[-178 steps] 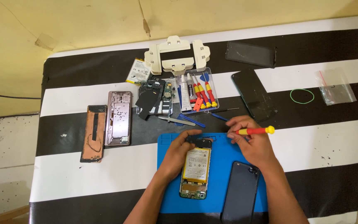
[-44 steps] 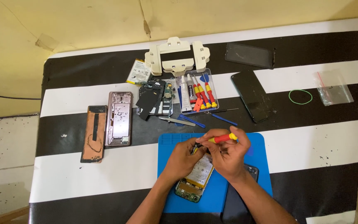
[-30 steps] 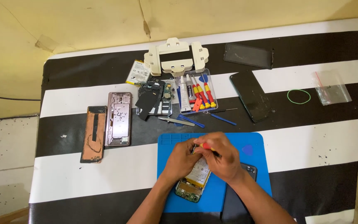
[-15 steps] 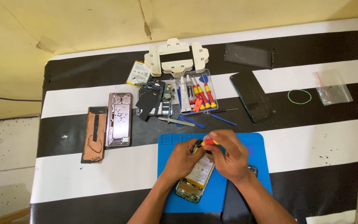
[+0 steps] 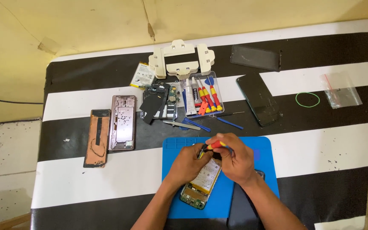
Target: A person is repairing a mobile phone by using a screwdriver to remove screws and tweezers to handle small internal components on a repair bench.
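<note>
1. Left hand (image 5: 188,164) clamped on opened phone (image 5: 201,183), lying tilted on blue mat (image 5: 260,149)
2. Right hand (image 5: 235,159) pinching red-yellow screwdriver (image 5: 215,145) over phone's top end

Table (image 5: 86,179) covered in broad black and white stripes, running left to right. Yellow wall (image 5: 64,25) beyond the far edge, scuffed, with a crack line and a patch of peeling paint. Thin dark cable (image 5: 5,101) along the wall, left of the table. Speckled pale floor (image 5: 1,170) off the near-left corner. Even, soft lighting, no hard shadows.
</note>
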